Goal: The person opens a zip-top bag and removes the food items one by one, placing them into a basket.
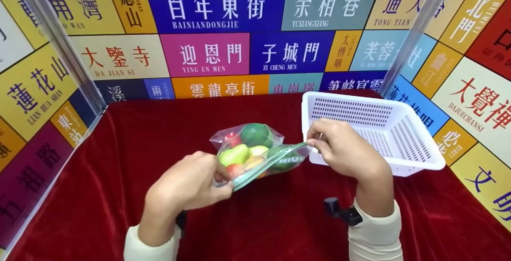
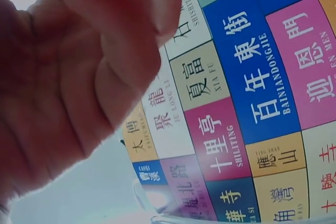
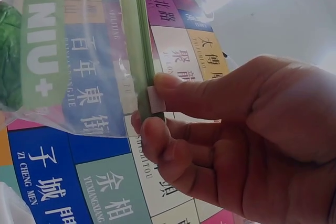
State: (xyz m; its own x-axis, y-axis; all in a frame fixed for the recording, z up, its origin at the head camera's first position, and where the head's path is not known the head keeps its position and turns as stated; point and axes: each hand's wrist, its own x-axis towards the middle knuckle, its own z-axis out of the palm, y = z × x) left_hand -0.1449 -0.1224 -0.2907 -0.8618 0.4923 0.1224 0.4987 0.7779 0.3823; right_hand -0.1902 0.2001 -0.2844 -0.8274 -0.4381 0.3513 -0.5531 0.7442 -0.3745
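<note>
Fingers [image 3: 157, 95] pinching zip bag [image 1: 255, 153], red cloth table [image 1: 119, 141], sign-covered walls [image 1: 215, 13]

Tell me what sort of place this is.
Likely a staged recording booth, not a home: colourful place-name sign panels wall in a red velvet-covered table, with a white basket.

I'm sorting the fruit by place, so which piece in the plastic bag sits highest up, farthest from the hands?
The dark green round fruit at the back of the bag. The lighter green pear-shaped one and the reddish pieces lie lower, nearer the zip edge.
</note>
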